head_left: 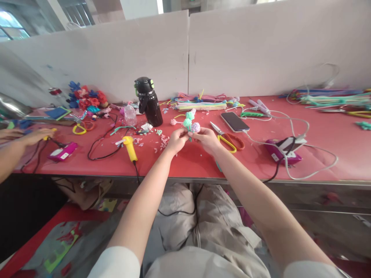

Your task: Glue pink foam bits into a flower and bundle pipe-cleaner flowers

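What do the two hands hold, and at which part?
Both the left hand and the right hand pinch the small bunch of pipe-cleaner flowers at the base, below the heads.

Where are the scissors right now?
The scissors lie on the red table, just right of the right hand, near the phone.
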The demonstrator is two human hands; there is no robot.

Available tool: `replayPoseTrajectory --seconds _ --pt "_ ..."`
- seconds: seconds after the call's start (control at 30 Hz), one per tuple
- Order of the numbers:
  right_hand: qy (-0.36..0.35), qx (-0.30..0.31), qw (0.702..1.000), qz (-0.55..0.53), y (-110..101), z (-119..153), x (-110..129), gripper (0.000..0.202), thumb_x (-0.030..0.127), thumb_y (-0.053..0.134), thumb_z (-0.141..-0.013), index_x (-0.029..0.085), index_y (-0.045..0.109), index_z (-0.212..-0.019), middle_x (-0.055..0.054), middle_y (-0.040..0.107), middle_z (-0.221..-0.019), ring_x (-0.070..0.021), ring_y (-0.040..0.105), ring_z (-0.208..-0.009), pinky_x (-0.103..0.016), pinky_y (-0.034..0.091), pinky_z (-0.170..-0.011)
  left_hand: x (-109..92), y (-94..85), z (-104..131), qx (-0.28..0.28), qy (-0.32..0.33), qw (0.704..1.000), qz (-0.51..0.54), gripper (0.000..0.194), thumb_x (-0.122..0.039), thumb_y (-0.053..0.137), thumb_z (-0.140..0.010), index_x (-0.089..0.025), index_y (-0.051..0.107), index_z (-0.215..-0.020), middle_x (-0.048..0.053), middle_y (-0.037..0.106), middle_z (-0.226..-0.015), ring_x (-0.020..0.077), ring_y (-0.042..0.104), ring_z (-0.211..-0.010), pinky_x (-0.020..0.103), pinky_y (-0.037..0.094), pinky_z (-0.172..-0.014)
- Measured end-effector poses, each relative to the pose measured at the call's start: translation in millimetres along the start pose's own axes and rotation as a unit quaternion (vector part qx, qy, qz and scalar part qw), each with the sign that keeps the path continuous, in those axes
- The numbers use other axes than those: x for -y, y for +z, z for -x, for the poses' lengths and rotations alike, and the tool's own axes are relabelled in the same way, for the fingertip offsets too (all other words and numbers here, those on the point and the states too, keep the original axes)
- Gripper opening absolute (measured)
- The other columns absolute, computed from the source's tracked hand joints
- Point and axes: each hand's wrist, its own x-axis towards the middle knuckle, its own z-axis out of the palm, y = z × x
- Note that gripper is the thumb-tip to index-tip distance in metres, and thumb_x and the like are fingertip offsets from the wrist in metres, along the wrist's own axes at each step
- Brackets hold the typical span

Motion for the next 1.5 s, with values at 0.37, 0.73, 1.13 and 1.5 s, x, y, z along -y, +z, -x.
replayPoseTrajectory --seconds 0.37,0.73,1.13,1.5 --pt "-0.032 -0.015 0.998 0.059 1.2 2.4 -2.0 0.057 0.063 0.096 -0.052 0.019 0.076 -0.082 -0.003 0.073 -0.074 -0.0165 0.062 -0.067 -0.035 0.055 -0.071 11.7 -6.8 -6.0 -0.041 0.012 0.999 -0.028 0.032 -0.039 0.075 -0.087 -0.02 0.055 -0.07 -0.001 0.057 -0.066 0.0146 0.052 -0.065 0.028 0.042 -0.064" --pt "-0.091 -0.034 0.98 0.174 -2.2 0.6 -3.7 0.035 0.053 0.085 -0.068 0.021 0.071 -0.069 -0.002 0.068 -0.067 -0.0178 0.059 -0.066 -0.035 0.051 -0.071 5.9 -6.3 -0.2 -0.045 0.026 0.995 -0.084 0.032 -0.037 0.076 -0.088 -0.021 0.056 -0.07 0.0 0.06 -0.067 0.0168 0.055 -0.067 0.03 0.042 -0.07" --pt "-0.123 -0.072 0.969 0.201 0.3 3.0 -5.0 0.037 0.056 0.082 -0.072 0.022 0.068 -0.075 -0.003 0.069 -0.076 -0.0197 0.059 -0.074 -0.036 0.048 -0.075 8.7 -8.0 -2.0 -0.023 0.008 0.999 -0.045 0.035 -0.046 0.076 -0.088 -0.019 0.06 -0.073 0.001 0.062 -0.069 0.017 0.059 -0.068 0.03 0.048 -0.069" --pt "-0.099 -0.1 0.975 0.17 0.3 -2.6 -4.1 0.058 0.064 0.093 -0.055 0.025 0.057 -0.077 0.002 0.061 -0.072 -0.0162 0.055 -0.069 -0.033 0.047 -0.071 17.5 -12.6 -6.7 -0.01 -0.026 0.998 -0.051 0.038 -0.048 0.075 -0.087 -0.02 0.056 -0.07 0.0 0.056 -0.064 0.015 0.052 -0.061 0.029 0.044 -0.063"
